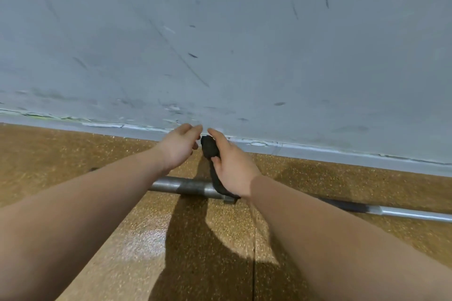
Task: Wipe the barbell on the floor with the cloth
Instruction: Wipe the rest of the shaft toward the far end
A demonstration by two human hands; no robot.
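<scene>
**Dark cloth held above a barbell by the wall**

A brown speckled floor (73,166) fills the lower half of the view, glossy in places, with a thin dark seam running toward the viewer. It meets a pale baseboard (318,150) under a grey-blue wall (220,32) marked with dark scuffs, streaks and chipped paint near the bottom. The arms cast broad shadows on the floor.

The barbell (181,186) lies flat on the floor, near the wall and roughly along it. Its thick dull-grey end sleeve, banded darker in the middle, points left. A collar sits under the right wrist, and the thinner, shinier shaft runs off to the right edge.

The cloth (209,149) is dark grey, bunched into a lump at the top, with a narrow tail hanging down as far as the barbell near the collar.

The right hand (232,166) grips the bunched cloth, index finger stretched over the top and thumb pressed against its side. The left hand (179,146) is just beside it with fingers loosely curled, fingertips at the cloth's upper end. Whether they pinch it cannot be told.
</scene>
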